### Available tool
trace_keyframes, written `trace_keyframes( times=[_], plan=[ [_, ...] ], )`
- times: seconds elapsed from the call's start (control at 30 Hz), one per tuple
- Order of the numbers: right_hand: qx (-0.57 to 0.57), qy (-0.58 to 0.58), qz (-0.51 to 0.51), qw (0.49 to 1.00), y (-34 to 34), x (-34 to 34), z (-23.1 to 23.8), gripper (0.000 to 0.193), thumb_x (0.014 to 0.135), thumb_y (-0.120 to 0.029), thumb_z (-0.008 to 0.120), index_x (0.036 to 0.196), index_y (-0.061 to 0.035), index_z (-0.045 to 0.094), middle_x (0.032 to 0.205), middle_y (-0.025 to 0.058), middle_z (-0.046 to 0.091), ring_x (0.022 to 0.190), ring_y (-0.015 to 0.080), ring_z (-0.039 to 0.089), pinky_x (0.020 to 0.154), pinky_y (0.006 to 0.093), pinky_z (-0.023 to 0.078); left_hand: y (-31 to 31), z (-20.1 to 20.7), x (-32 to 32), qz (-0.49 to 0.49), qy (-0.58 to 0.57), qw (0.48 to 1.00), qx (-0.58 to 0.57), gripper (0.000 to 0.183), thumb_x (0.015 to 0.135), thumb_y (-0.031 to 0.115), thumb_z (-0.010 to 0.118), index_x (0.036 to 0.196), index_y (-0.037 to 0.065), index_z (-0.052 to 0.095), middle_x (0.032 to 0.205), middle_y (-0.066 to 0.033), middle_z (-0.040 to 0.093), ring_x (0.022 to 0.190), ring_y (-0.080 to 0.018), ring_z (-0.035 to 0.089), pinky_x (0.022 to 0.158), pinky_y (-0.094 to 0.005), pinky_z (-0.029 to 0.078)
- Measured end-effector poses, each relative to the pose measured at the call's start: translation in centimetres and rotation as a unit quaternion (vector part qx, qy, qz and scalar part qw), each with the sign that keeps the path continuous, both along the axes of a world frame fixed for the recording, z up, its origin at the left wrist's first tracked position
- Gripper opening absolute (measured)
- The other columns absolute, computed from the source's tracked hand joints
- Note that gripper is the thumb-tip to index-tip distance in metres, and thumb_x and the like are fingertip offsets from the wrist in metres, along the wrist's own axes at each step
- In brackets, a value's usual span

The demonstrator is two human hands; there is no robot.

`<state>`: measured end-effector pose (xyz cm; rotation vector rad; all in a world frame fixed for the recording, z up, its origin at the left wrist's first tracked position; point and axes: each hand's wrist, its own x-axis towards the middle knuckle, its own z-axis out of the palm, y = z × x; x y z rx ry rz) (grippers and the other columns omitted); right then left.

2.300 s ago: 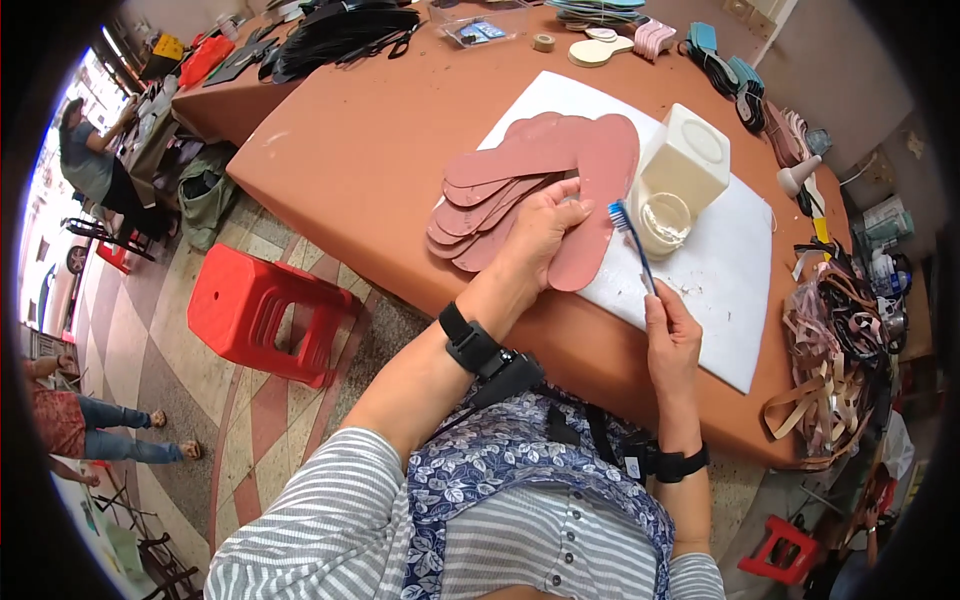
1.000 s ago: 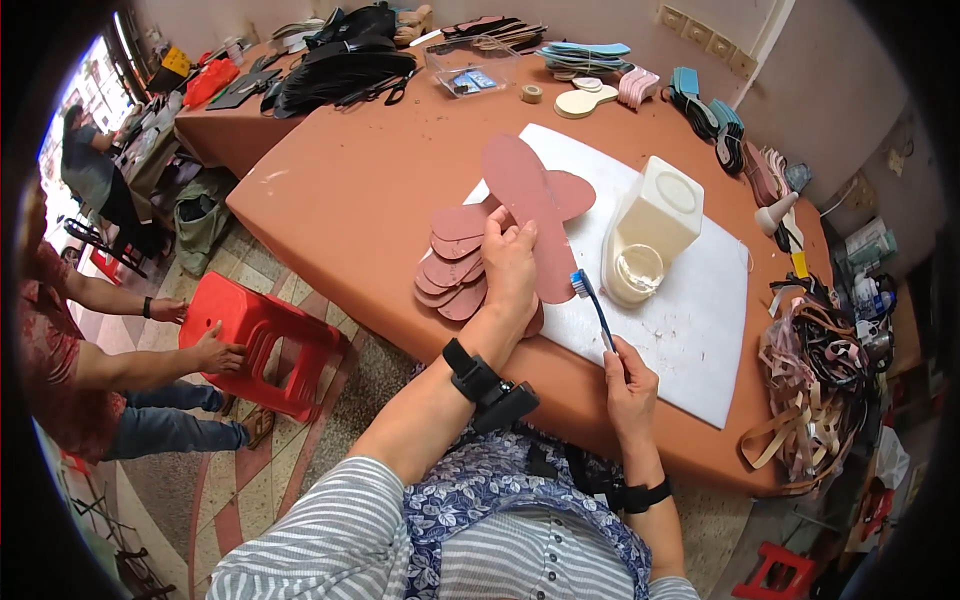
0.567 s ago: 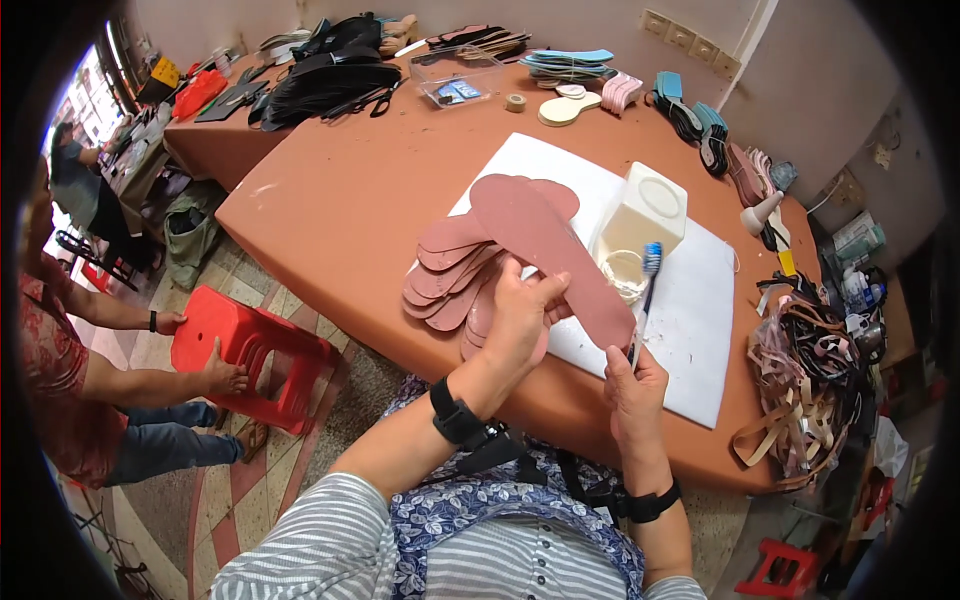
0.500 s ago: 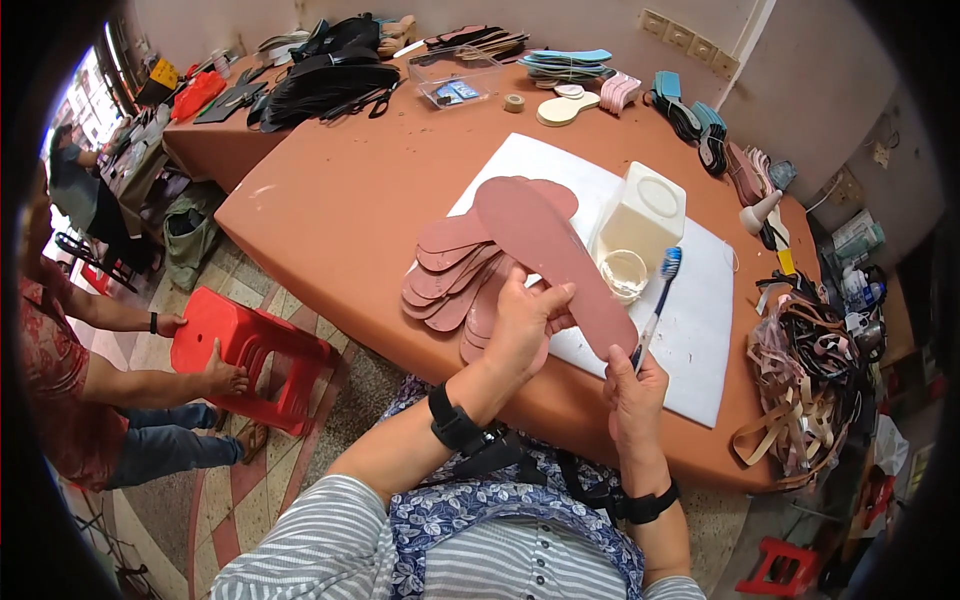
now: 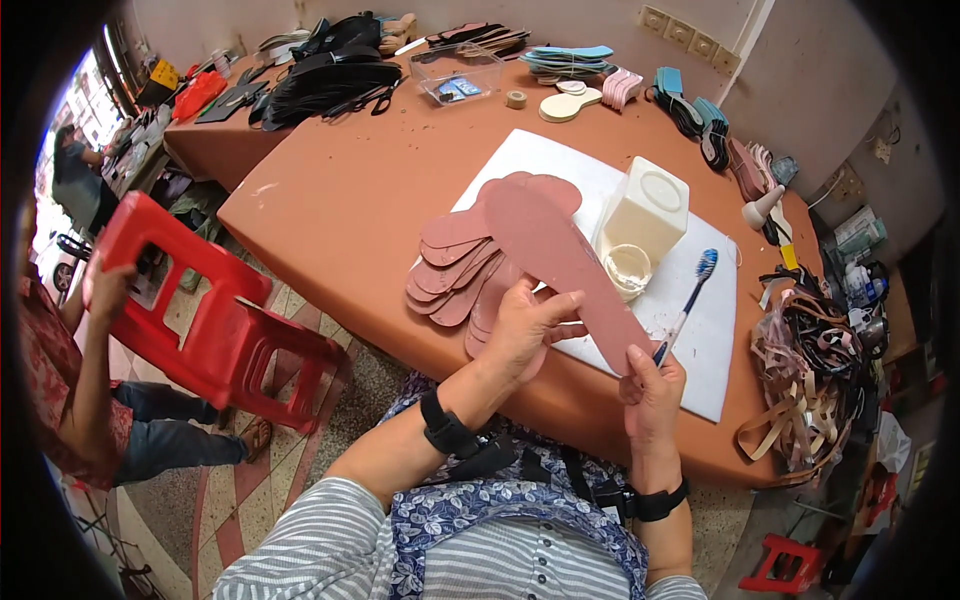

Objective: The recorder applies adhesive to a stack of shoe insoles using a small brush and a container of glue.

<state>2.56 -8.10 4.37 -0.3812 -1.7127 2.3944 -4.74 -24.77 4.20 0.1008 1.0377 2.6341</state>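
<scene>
A dusty-pink shoe insole (image 5: 560, 250) is held slantwise over the table. My left hand (image 5: 525, 328) grips its edge near the middle, thumb and fingers closed on it. My right hand (image 5: 652, 392) pinches the narrow lower end. The same hand also keeps a toothbrush (image 5: 692, 295) with blue bristles, its head pointing up and away. Under and left of the held insole lies a fanned pile of like insoles (image 5: 445, 275). Behind them a cream plastic container (image 5: 655, 215) lies on its side, its round opening (image 5: 628, 268) toward me, with whitish matter at the rim.
A white board (image 5: 700, 375) lies under the container on the brown-covered table (image 5: 330, 215). Tangled straps (image 5: 795, 370) heap at the right edge. Insole bundles (image 5: 568, 62), a clear box (image 5: 455, 75) and black pieces (image 5: 330, 85) line the back. At left, another person handles red stools (image 5: 230, 330).
The toothbrush has swung rightward, and my right hand has shifted slightly right with the insole end. At left, the other person has raised one red stool off the other.
</scene>
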Motion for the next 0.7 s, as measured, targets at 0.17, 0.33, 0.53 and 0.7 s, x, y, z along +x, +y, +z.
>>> trace_keyframes(
  times=[0.17,0.33,0.53,0.7],
  plan=[
    [0.012,0.033,-0.025,0.999,2.6,0.4,1.0,0.015,0.084,-0.013,0.066,0.077,-0.0107,0.053,0.061,-0.005,0.047,0.041,0.0012,0.031,0.037,0.0169,0.023,-3.3,0.4,0.2,-0.025,-0.022,0.999,0.023,0.033,0.088,0.018,0.062,0.116,0.004,0.052,0.105,-0.0089,0.063,0.093,-0.0184,0.064,0.077,-0.0357,0.056],
    [0.013,0.028,-0.034,0.999,5.0,0.5,1.6,0.015,0.084,-0.009,0.065,0.076,-0.0107,0.053,0.058,-0.0067,0.043,0.043,0.0006,0.031,0.038,0.0169,0.024,-6.1,-0.2,0.9,-0.035,-0.065,0.996,0.049,0.029,0.088,0.018,0.061,0.112,0.002,0.057,0.099,-0.0075,0.066,0.092,-0.0173,0.064,0.078,-0.0335,0.055],
    [0.01,0.03,-0.035,0.999,6.6,0.1,1.4,0.016,0.085,-0.008,0.064,0.075,-0.0107,0.052,0.059,-0.0065,0.043,0.043,0.0005,0.031,0.037,0.0168,0.024,-7.3,-0.9,1.6,-0.159,-0.05,0.985,-0.038,0.03,0.086,0.016,0.063,0.11,-0.002,0.059,0.098,-0.0094,0.066,0.085,-0.0184,0.066,0.078,-0.0333,0.055],
    [0.061,0.01,0.014,0.998,7.9,-0.1,1.8,0.02,0.086,-0.012,0.065,0.074,-0.0116,0.049,0.058,-0.0076,0.04,0.042,0.0002,0.029,0.036,0.0164,0.022,-7.5,-0.9,1.7,-0.177,-0.051,0.981,-0.064,0.033,0.085,0.015,0.064,0.111,-0.005,0.06,0.098,-0.0137,0.067,0.086,-0.0207,0.068,0.075,-0.0344,0.057]
  ],
)
